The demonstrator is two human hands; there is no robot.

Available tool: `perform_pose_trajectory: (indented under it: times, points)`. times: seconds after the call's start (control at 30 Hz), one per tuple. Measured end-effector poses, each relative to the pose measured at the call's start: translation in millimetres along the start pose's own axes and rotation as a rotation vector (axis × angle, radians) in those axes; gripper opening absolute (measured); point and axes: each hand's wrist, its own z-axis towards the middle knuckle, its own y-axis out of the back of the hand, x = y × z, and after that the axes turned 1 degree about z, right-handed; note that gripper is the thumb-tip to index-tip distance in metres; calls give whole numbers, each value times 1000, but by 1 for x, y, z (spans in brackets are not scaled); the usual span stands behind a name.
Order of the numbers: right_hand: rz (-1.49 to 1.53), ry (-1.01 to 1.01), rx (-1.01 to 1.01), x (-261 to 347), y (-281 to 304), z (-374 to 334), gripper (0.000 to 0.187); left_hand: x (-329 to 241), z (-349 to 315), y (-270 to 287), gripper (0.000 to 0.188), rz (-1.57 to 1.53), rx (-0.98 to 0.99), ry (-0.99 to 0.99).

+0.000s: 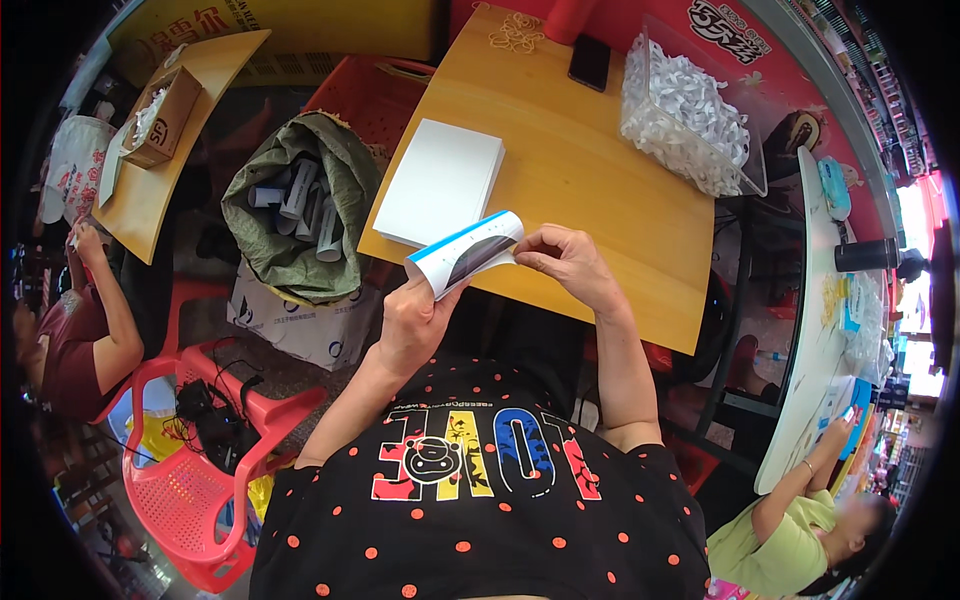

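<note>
Seemingly a workshop: worktables (590, 200), a sack (290, 268) of paper rolls (298, 190).

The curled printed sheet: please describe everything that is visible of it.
The white paper sheet, with a blue stripe and dark printed area, is curled into an open tube. It slants in front of a rectangular white paper stack. The left hand holds its near side; the right hand seems to pinch its right end.

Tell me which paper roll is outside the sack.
The blue-striped roll in the left hand; the other visible rolls lie inside the green sack.
</note>
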Motion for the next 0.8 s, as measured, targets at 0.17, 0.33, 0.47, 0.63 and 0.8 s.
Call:
perform_pose_trajectory:
  times: [0.17,0.33,0.47,0.63,0.8]
  points:
    - [17,-63,99,-4,-1,1,16,2,-2,1,20,-4,30,-24]
    - [-65,-127,99,-3,-6,0,23,6,-5,2,21,26,57,-49]
    - [-69,-126,35,1,-10,-6,22,11,-6,1,23,73,69,-113]
    - [38,-131,82,34,-16,-31,15,16,-6,0,26,165,65,-187]
    - [19,120,3,35,-21,-41,21,13,-5,-3,26,121,29,-141]
